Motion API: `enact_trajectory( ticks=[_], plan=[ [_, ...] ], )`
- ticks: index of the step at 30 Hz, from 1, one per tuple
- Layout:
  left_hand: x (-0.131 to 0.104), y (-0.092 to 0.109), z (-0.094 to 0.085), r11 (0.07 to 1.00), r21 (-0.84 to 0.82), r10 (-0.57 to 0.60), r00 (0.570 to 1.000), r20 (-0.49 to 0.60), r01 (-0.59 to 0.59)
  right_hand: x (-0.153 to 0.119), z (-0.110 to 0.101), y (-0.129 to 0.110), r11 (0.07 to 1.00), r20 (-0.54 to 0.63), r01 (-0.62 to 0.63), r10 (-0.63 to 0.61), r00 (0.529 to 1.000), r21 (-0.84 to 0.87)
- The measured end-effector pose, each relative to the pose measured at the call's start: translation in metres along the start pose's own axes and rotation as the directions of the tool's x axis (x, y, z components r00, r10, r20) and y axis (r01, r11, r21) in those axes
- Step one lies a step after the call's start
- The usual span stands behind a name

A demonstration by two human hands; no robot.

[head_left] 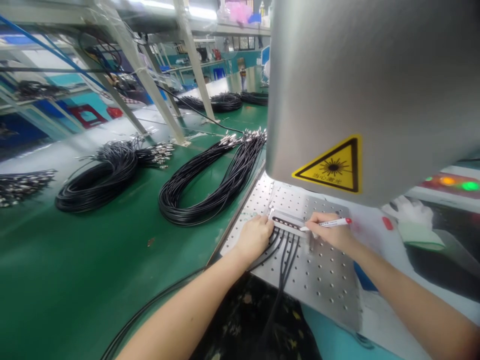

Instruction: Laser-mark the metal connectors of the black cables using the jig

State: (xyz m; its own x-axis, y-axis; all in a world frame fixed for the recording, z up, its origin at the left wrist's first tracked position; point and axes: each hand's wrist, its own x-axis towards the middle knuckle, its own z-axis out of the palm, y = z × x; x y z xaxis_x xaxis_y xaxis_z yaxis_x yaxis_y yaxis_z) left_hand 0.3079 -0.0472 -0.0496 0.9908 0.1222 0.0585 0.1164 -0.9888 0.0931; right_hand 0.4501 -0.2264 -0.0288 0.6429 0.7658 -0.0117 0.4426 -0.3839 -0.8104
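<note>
A small metal fixture (290,223) with a dark slot sits on the perforated metal plate (318,280). Several black cables (287,255) run from its near side toward the person's body. My right hand (330,230) is closed on a white marker (333,223) with a red end, its tip at the right part of the slot. At the fixture's left end is my left hand (257,235), fingers together near a small metal piece (270,212); whether it grips that piece or a cable is unclear.
A large grey machine housing (356,90) with a yellow laser warning sign hangs above the plate. Coiled black cables (210,200) lie on the green table (112,260) at left. White gloves (416,220) rest at right.
</note>
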Motion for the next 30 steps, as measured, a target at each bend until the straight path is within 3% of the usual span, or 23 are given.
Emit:
enact_trajectory(
  ticks=[9, 13, 15, 17, 18, 20, 22, 25, 27, 30],
  plan=[
    [0.0, 0.001, -0.004, 1.0, 0.013, 0.004, 1.0, 0.008, -0.004, -0.01, -0.007, -0.012, 0.996, -0.055, -0.086, 0.085, 0.995, -0.005],
    [0.0, 0.0, -0.007, 0.998, 0.055, 0.008, 0.999, -0.052, -0.005, -0.024, -0.03, 0.004, 0.983, -0.314, -0.028, -0.03, 0.949, -0.179],
    [0.0, 0.0, -0.009, 0.996, 0.087, -0.013, 0.992, -0.124, 0.024, -0.036, -0.048, 0.029, 0.909, -0.36, 0.026, -0.191, 0.913, -0.416],
    [0.0, -0.001, -0.012, 0.991, 0.115, -0.041, 0.98, -0.194, 0.064, -0.05, -0.065, 0.059, 0.74, -0.241, 0.087, -0.324, 0.915, -0.667],
    [0.0, -0.001, -0.014, 0.989, 0.124, -0.05, 0.974, -0.22, 0.079, -0.056, -0.072, 0.072, 0.649, -0.148, 0.125, -0.35, 0.925, -0.751],
    [0.0, -0.002, -0.016, 0.986, 0.139, -0.051, 0.967, -0.25, 0.088, -0.065, -0.078, 0.09, 0.515, -0.093, 0.109, -0.351, 0.932, -0.85],
    [-0.001, -0.002, -0.017, 0.986, 0.141, -0.047, 0.964, -0.261, 0.086, -0.068, -0.071, 0.09, 0.48, -0.148, 0.044, -0.354, 0.923, -0.876],
    [-0.001, -0.002, -0.017, 0.987, 0.132, -0.056, 0.963, -0.264, 0.093, -0.063, -0.039, 0.061, 0.643, -0.242, 0.054, -0.364, 0.899, -0.764],
    [-0.002, -0.002, -0.017, 0.986, 0.132, -0.065, 0.962, -0.265, 0.103, -0.055, -0.012, 0.037, 0.744, -0.206, 0.115, -0.325, 0.923, -0.658],
    [-0.001, -0.002, -0.017, 0.983, 0.143, -0.072, 0.962, -0.265, 0.113, -0.042, 0.018, 0.015, 0.754, -0.143, 0.143, -0.301, 0.943, -0.641]
  ],
)
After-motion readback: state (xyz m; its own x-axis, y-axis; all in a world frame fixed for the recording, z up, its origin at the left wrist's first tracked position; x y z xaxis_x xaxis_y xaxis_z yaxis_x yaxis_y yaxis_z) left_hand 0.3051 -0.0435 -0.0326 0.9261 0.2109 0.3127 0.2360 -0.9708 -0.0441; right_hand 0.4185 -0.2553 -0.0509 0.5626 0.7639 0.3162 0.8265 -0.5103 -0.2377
